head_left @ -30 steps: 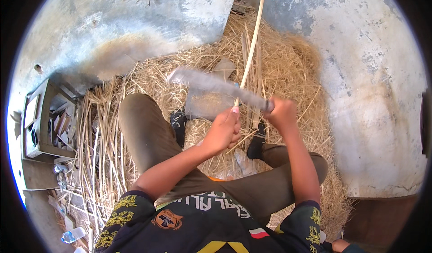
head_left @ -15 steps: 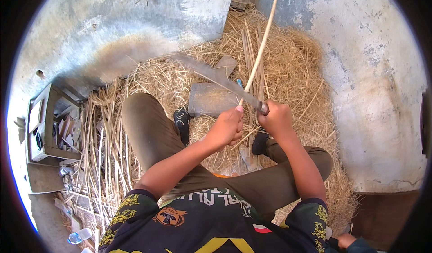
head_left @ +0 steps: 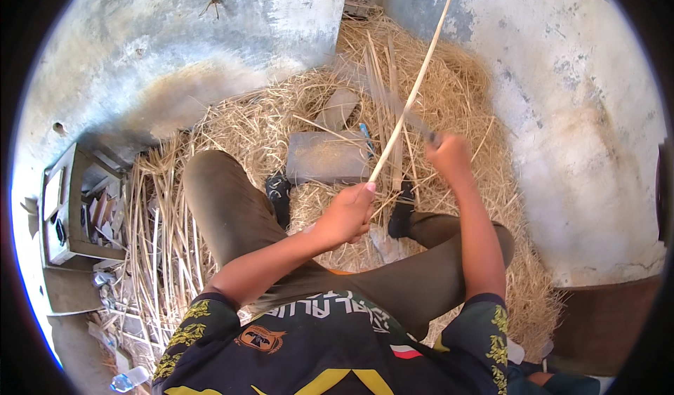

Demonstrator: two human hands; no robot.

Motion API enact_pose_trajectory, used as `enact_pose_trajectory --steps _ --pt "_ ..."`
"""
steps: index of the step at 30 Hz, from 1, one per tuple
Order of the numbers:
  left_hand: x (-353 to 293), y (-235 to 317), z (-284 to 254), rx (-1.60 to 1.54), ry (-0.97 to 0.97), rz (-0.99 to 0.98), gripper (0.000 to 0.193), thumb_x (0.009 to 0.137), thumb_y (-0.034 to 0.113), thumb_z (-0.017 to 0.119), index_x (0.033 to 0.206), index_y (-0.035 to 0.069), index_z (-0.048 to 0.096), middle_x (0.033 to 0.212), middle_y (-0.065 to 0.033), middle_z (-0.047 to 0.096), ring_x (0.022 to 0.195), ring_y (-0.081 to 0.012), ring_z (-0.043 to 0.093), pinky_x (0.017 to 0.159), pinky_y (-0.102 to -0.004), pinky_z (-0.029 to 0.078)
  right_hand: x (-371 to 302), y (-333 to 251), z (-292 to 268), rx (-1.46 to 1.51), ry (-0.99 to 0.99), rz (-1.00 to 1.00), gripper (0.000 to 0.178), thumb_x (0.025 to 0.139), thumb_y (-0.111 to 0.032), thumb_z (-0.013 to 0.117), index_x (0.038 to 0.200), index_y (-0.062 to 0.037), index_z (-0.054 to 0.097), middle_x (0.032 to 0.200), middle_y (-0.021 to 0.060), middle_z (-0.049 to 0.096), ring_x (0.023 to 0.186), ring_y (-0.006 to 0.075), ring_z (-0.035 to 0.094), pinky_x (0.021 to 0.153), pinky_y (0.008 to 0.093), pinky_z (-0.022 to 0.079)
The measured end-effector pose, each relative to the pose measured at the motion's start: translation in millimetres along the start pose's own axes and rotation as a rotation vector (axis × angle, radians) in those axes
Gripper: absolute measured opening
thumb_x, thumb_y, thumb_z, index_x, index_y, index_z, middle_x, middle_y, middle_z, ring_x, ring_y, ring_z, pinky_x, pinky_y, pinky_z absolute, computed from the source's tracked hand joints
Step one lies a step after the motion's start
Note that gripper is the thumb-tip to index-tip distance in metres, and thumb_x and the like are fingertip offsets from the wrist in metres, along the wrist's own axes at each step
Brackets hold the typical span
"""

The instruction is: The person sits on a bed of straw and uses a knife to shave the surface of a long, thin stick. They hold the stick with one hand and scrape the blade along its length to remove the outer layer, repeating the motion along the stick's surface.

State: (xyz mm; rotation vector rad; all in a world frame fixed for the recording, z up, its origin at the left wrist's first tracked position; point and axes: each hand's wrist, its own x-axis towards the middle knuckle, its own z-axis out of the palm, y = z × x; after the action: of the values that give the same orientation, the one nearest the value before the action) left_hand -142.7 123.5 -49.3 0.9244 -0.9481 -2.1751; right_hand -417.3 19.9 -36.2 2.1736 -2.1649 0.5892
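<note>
My left hand is closed around the lower end of a long, thin, pale bamboo strip, which slants away up and to the right. Right of the strip, my right hand grips a long-bladed knife by its handle. Motion smears the blade, which runs up and left across the strip; whether the two touch I cannot tell. Beyond my left hand a flat grey block lies among the shavings, with a blue object at its right edge.
Pale shavings heap up around my feet. Long split strips lie at the left, near a wooden cabinet and a plastic bottle. Walls stand on the far side and right. Part of another person shows at lower right.
The knife and my right hand have moved up and right, and the blade's visible part has swung upward. My left hand keeps the strip, whose far tip now shows.
</note>
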Motion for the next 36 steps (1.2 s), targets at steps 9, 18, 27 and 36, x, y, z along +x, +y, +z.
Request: enact_pose_trajectory --steps 9,18,27,36 --pt "3.4 3.3 -4.8 0.282 0.055 0.179 0.034 0.109 0.037 0.04 0.091 0.009 0.047 0.059 -0.0028 0.041 0.043 -0.014 0.038 0.04 -0.0327 0.031 -23.9 -11.9 -35.0 -0.032 0.089 -0.216 0.021 0.079 -0.024 0.071 0.074 -0.0038 0.066 0.065 0.0163 0.066 0.062 0.0361 0.067 0.064 0.0452 0.054" --pt "21.3 5.8 -13.4 0.855 0.456 0.48 0.035 0.108 0.03 0.042 0.096 -0.001 0.054 0.071 -0.0275 0.058 0.066 -0.0494 0.056 0.06 -0.0505 0.044 -3.8 -2.3 -31.0 -0.303 0.004 -0.15 0.019 0.076 -0.025 0.072 0.074 -0.0079 0.065 0.061 0.0123 0.064 0.055 0.0287 0.065 0.058 0.0436 0.055" --pt "19.7 15.7 -15.4 0.874 0.438 0.451 0.035 0.108 0.029 0.042 0.094 -0.001 0.053 0.069 -0.0272 0.055 0.065 -0.0483 0.056 0.06 -0.0504 0.043 14.6 1.9 -25.6 -0.219 -0.044 -0.055 0.021 0.075 -0.025 0.075 0.073 -0.0079 0.063 0.064 0.0129 0.064 0.056 0.0298 0.065 0.054 0.0433 0.053" --pt "29.2 1.3 -13.5 0.849 0.377 0.503 0.037 0.108 0.03 0.043 0.092 -0.002 0.054 0.065 -0.0174 0.05 0.057 -0.0306 0.049 0.058 -0.0429 0.043 11.0 26.0 -28.8 -0.363 0.135 -0.217 0.022 0.074 -0.028 0.073 0.07 -0.0103 0.062 0.057 0.0074 0.061 0.052 0.0255 0.065 0.053 0.0418 0.053"
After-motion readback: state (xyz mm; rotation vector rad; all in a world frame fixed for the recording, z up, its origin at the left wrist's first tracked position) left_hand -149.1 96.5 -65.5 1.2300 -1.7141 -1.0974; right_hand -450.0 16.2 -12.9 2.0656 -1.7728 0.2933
